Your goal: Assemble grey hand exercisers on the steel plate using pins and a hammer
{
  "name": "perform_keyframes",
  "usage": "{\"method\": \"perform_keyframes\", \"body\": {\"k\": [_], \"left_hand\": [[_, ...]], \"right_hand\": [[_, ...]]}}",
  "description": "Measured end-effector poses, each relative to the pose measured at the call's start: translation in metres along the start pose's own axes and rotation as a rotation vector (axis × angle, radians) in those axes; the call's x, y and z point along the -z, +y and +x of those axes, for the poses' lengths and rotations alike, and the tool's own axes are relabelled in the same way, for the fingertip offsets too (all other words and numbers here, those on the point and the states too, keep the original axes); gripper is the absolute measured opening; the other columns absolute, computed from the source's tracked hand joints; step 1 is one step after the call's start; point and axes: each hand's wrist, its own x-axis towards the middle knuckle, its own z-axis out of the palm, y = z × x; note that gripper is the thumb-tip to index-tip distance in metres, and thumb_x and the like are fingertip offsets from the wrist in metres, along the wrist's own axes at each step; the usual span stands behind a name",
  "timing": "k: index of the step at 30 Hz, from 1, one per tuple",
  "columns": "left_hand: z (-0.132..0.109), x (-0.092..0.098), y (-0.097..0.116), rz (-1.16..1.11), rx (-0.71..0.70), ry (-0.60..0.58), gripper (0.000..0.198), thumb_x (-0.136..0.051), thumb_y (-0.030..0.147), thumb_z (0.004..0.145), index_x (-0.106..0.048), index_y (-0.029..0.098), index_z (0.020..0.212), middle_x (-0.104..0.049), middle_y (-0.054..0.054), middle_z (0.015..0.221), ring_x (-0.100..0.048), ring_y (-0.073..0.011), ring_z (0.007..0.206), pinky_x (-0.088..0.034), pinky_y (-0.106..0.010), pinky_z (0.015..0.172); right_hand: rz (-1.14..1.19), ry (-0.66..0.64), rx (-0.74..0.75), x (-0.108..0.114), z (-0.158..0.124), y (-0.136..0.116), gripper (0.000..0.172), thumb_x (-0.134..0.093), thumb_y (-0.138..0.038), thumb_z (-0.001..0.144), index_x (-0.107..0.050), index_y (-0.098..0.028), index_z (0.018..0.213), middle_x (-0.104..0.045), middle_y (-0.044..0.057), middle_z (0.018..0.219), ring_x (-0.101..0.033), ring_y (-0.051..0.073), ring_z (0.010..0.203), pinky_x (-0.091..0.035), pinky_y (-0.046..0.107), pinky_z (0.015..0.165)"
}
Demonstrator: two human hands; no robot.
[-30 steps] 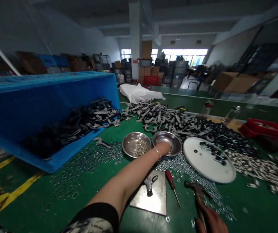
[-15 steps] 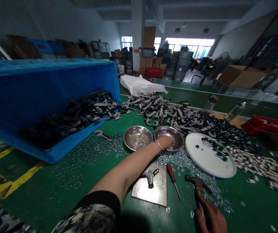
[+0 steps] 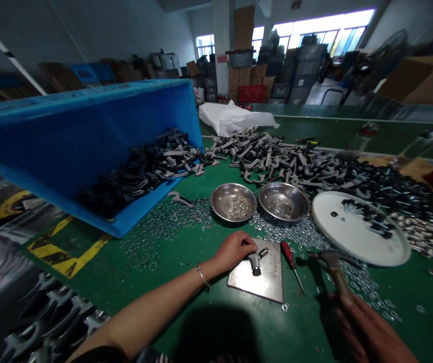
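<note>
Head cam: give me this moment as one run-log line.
left hand: touching metal fitting on steel plate | right hand: holding hammer

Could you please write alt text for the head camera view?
A left hand rests against a small metal fitting on a steel plate while the right hand holds a hammer. Around them on a green workbench lie steel bowls, scattered washers and a tilted blue crate of dark parts.

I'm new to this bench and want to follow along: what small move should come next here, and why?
Probably steady the small grey metal fitting on the square steel plate with the left hand, then tap it. That hand is right against the fitting, and the right hand grips a brown-handled hammer close by.
</note>
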Motion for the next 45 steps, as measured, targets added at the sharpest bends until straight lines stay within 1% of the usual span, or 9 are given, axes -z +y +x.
{"method": "perform_keyframes", "body": {"k": [6, 16, 20, 25, 29, 36, 40, 42, 45], "left_hand": [[0.002, -0.011, -0.010, 0.027, 0.045, 0.063, 0.012, -0.067, 0.022, 0.081, -0.070, 0.013, 0.076, -0.068, -0.003, 0.080, -0.062, -0.0175, 0.078, -0.043, -0.026, 0.071], [-0.004, -0.008, 0.002, 0.515, -0.290, -0.022, 0.017, -0.057, 0.027, 0.095, -0.066, 0.015, 0.086, -0.064, -0.007, 0.091, -0.057, -0.0212, 0.093, -0.041, -0.033, 0.085], [-0.009, 0.001, 0.008, 0.693, -0.418, -0.165, 0.035, -0.057, 0.042, 0.094, -0.062, 0.014, 0.114, -0.062, -0.013, 0.112, -0.054, -0.0289, 0.107, -0.039, -0.044, 0.094], [-0.028, -0.007, 0.001, 0.579, -0.194, -0.139, 0.119, -0.078, 0.056, 0.071, -0.009, 0.008, 0.155, -0.044, -0.026, 0.142, -0.043, -0.0410, 0.129, -0.030, -0.056, 0.108], [-0.035, -0.014, -0.007, 0.488, -0.141, -0.149, 0.117, -0.076, 0.047, 0.077, 0.002, 0.011, 0.156, -0.040, -0.026, 0.147, -0.037, -0.0410, 0.136, -0.024, -0.057, 0.113], [-0.040, -0.006, -0.002, 0.373, -0.141, -0.126, 0.110, -0.081, 0.039, 0.073, -0.012, 0.013, 0.156, -0.053, -0.020, 0.134, -0.046, -0.0369, 0.126, -0.028, -0.058, 0.112], [-0.059, -0.006, 0.011, 0.134, -0.143, -0.105, 0.104, -0.082, 0.044, 0.072, -0.022, 0.020, 0.154, -0.056, -0.013, 0.128, -0.050, -0.0310, 0.119, -0.041, -0.050, 0.106], [-0.071, -0.010, 0.013, 0.065, -0.186, -0.109, 0.107, -0.083, 0.048, 0.070, -0.022, 0.023, 0.154, -0.055, -0.012, 0.131, -0.049, -0.0303, 0.120, -0.042, -0.049, 0.106], [-0.083, -0.015, 0.007, 0.100, -0.278, -0.116, 0.103, -0.080, 0.053, 0.073, -0.022, 0.026, 0.154, -0.053, -0.012, 0.133, -0.047, -0.0326, 0.124, -0.040, -0.053, 0.107]], "right_hand": [[0.024, -0.323, -0.151, -0.033, -0.007, -0.033, 0.051, -0.057, -0.069, 0.080, -0.059, -0.024, 0.102, -0.060, -0.003, 0.062, -0.042, 0.009, 0.036, -0.033, 0.020, 0.030], [-0.199, -0.533, 0.003, -0.033, 0.018, -0.022, 0.053, -0.045, -0.066, 0.091, -0.059, -0.021, 0.114, -0.068, 0.002, 0.079, -0.063, 0.019, 0.064, -0.048, 0.027, 0.052], [-0.262, -0.523, 0.102, -0.029, 0.019, -0.024, 0.054, -0.047, -0.060, 0.093, -0.059, -0.019, 0.124, -0.074, 0.006, 0.086, -0.069, 0.024, 0.076, -0.054, 0.031, 0.066], [-0.398, -0.370, 0.320, -0.030, 0.009, -0.052, 0.049, -0.043, -0.056, 0.095, -0.059, -0.024, 0.129, -0.075, 0.009, 0.105, -0.072, 0.026, 0.087, -0.056, 0.032, 0.072], [-0.512, -0.397, 0.452, -0.049, 0.015, -0.061, 0.047, -0.043, -0.053, 0.094, -0.062, -0.024, 0.127, -0.075, 0.012, 0.109, -0.073, 0.029, 0.085, -0.056, 0.037, 0.074], [-0.294, -0.454, -0.017, -0.036, 0.039, -0.028, 0.057, -0.036, -0.065, 0.092, -0.058, -0.022, 0.124, -0.069, 0.004, 0.073, -0.054, 0.018, 0.041, -0.042, 0.028, 0.036], [-0.432, -0.131, 0.436, -0.031, 0.051, -0.026, 0.056, -0.058, -0.059, 0.082, -0.063, -0.020, 0.121, -0.067, 0.017, 0.116, -0.065, 0.034, 0.102, -0.052, 0.050, 0.088], [-0.346, -0.244, 0.493, -0.043, 0.048, -0.037, 0.050, -0.060, -0.053, 0.085, -0.061, -0.023, 0.125, -0.063, 0.015, 0.126, -0.059, 0.033, 0.116, -0.046, 0.050, 0.100], [-0.130, -0.649, 0.330, -0.068, 0.036, -0.055, 0.031, -0.052, -0.047, 0.094, -0.062, -0.022, 0.111, -0.070, 0.007, 0.096, -0.068, 0.023, 0.084, -0.057, 0.036, 0.075]]}}
